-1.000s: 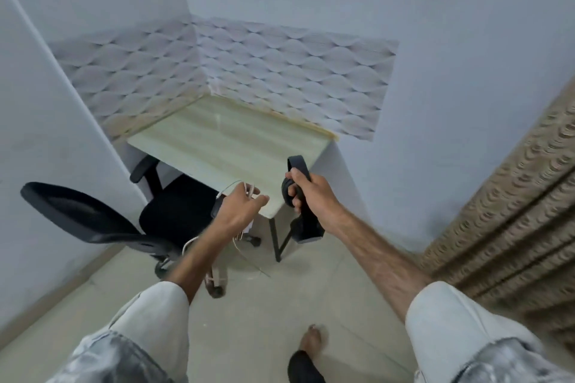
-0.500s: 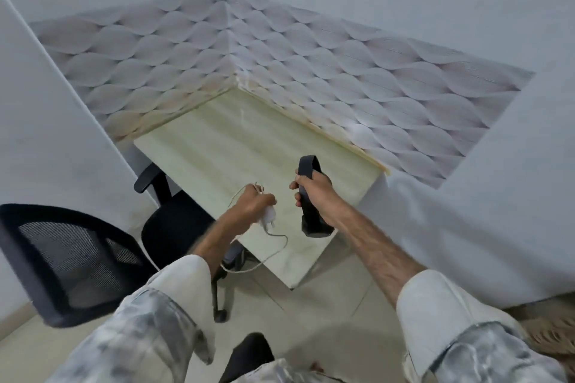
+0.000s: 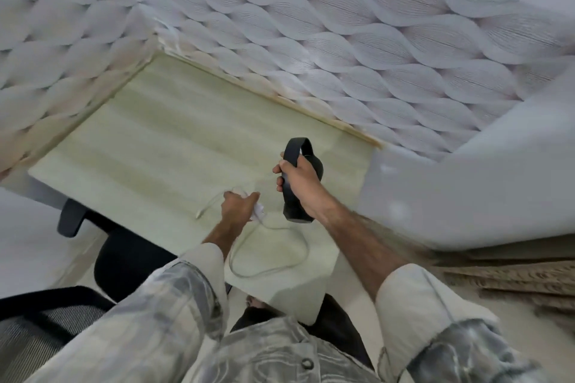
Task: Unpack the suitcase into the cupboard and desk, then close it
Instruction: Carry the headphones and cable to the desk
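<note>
While both hands are full, neither item has yet been let go over the desk [image 3: 174, 134], which fits the unpacking step of carrying small electronics from the suitcase to the desktop. The left hand [image 3: 238, 207] is curled round a white charger [image 3: 259, 211], low over the wood near the front edge; its cable [image 3: 280, 258] already trails in a loose loop on the desktop, with the plug end [image 3: 200, 213] lying to the left, so the hand seems to be lowering the block last to keep the lead from tangling or sliding off. The right hand [image 3: 297, 182] is wrapped round a pair of black headphones [image 3: 300, 180], gripped by one side of the band so the band stands up above the fist and one cup hangs below it, held above the surface and to the right of the charger. Keeping them upright and apart from the cable probably leaves room to lay each down separately. Bare desktop lies beyond both hands toward the patterned wall [image 3: 311, 40], so setting them down looks easy. An office chair [image 3: 124, 258] sits tucked under the desk's left front. Neither suitcase nor cupboard is in view, so how much unpacking remains cannot be judged.
</note>
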